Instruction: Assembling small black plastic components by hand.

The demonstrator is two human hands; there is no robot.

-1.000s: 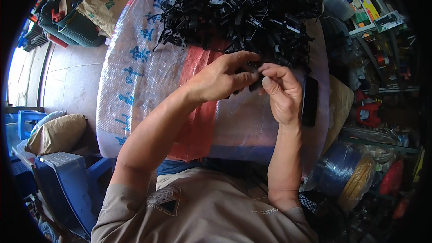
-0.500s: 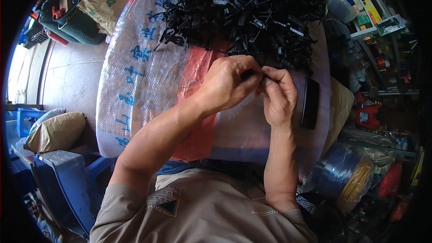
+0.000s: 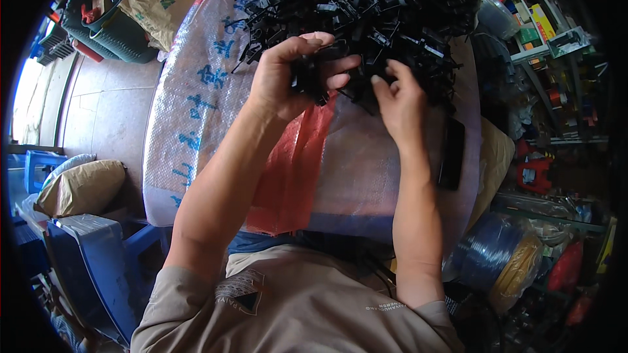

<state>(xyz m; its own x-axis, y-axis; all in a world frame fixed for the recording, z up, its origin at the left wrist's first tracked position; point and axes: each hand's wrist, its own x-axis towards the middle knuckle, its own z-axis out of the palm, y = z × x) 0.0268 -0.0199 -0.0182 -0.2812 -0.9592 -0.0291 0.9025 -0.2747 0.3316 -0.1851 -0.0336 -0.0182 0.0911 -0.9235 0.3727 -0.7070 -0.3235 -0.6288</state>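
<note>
A large heap of black plastic parts [image 3: 366, 6], with thin arms and clip-like ends, covers the far side of the sack-covered work surface. My left hand [image 3: 278, 75] is turned partly palm up at the heap's near edge, its thumb and fingers curled round a black plastic part [image 3: 304, 75]. Dark pieces blend together there, so I cannot tell whether it holds more than one. To its right, my right hand [image 3: 400, 101] reaches to the heap's near edge with thumb and fingers apart. Nothing shows between those fingers.
A woven plastic sack [image 3: 360, 170] with a red stripe [image 3: 291, 176] covers the surface. Near its right edge lies a flat black object [image 3: 453, 153]. Blue stools [image 3: 91, 268] and a paper sack [image 3: 85, 186] stand left; wrapped coils [image 3: 490, 255] and cluttered shelves are right.
My hands have come apart from their shared pinch. The left moved left and farther out, turning upward with the black part; the right moved toward the heap and its fingers spread.
</note>
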